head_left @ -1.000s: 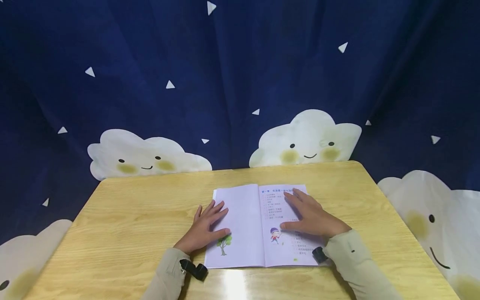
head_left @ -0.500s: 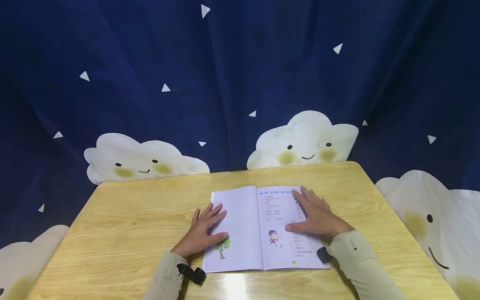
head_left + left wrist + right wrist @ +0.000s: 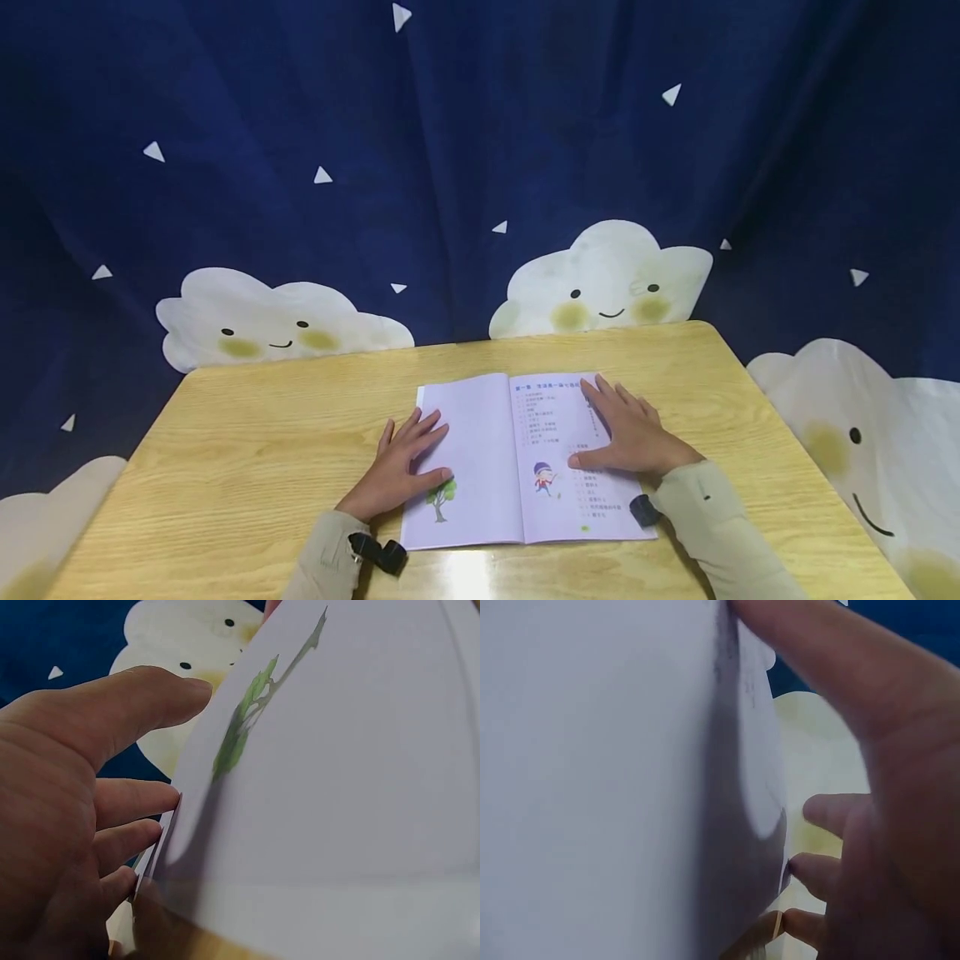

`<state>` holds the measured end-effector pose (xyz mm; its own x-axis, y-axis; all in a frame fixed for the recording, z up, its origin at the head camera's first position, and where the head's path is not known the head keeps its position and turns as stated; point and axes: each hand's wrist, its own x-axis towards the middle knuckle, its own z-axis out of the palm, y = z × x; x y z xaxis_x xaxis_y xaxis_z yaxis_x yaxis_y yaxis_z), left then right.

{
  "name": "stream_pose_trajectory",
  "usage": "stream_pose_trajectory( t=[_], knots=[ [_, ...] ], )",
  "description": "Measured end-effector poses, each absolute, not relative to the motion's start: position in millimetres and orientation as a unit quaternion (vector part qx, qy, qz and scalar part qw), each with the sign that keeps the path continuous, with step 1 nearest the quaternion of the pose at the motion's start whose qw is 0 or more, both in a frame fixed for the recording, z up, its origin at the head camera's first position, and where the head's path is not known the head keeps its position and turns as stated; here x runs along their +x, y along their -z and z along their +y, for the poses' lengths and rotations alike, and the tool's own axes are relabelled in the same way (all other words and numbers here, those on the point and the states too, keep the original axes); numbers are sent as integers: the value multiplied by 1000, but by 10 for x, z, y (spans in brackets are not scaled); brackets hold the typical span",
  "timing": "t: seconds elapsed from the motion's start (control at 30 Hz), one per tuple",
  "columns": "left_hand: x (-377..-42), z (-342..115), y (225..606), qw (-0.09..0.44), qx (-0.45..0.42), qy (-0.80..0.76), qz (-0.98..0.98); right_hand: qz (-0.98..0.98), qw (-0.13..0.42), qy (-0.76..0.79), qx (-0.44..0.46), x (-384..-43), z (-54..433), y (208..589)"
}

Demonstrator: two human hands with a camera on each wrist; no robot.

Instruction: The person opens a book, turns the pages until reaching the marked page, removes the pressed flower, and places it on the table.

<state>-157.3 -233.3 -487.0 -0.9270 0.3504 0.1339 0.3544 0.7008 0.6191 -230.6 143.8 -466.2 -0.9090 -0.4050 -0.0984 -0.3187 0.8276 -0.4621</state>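
Observation:
An open book [image 3: 483, 458] lies on the wooden table, its left page blank but for a small printed tree [image 3: 442, 500]. The right page carries lines of print and a cartoon boy [image 3: 543, 480]. My left hand [image 3: 397, 471] lies over the outer edge of the left page with fingers spread. Over the right page's outer edge rests my right hand [image 3: 633, 433], also spread, hiding some of the print. In the left wrist view the fingertips [image 3: 169, 796] meet the page edge. The right wrist view shows the thumb [image 3: 802, 637] over the page and fingertips by its edge.
Light wood tabletop [image 3: 262, 450] extends on both sides of the book. Behind it hangs a dark blue curtain [image 3: 450, 167] with smiling white clouds and small triangles. Each wrist wears a black strapped device, such as the left wrist camera [image 3: 378, 552].
My right hand has slid slightly right across its page, uncovering more print beside the cartoon boy. The left hand stays on its page edge. The whole head view has shifted a little.

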Motion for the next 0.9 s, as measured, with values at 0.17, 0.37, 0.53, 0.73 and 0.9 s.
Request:
stream_pose_trajectory(
  t=[0.17,0.37,0.53,0.73,0.9],
  knots=[
    [-1592,-2329,4853,20,-198,343,-918,953,81,210,-202,-2345,1448,4651],
    [-1587,-2326,4869,17,-201,335,-920,951,94,221,-193,-2326,1445,4649],
    [-1565,-2330,4880,6,-195,330,-924,952,107,222,-179,-2297,1421,4655],
    [-1569,-2336,4893,3,-193,331,-924,952,109,227,-174,-2293,1401,4638],
    [-1591,-2337,4893,4,-194,340,-920,951,108,235,-171,-2303,1395,4622]
  ],
)
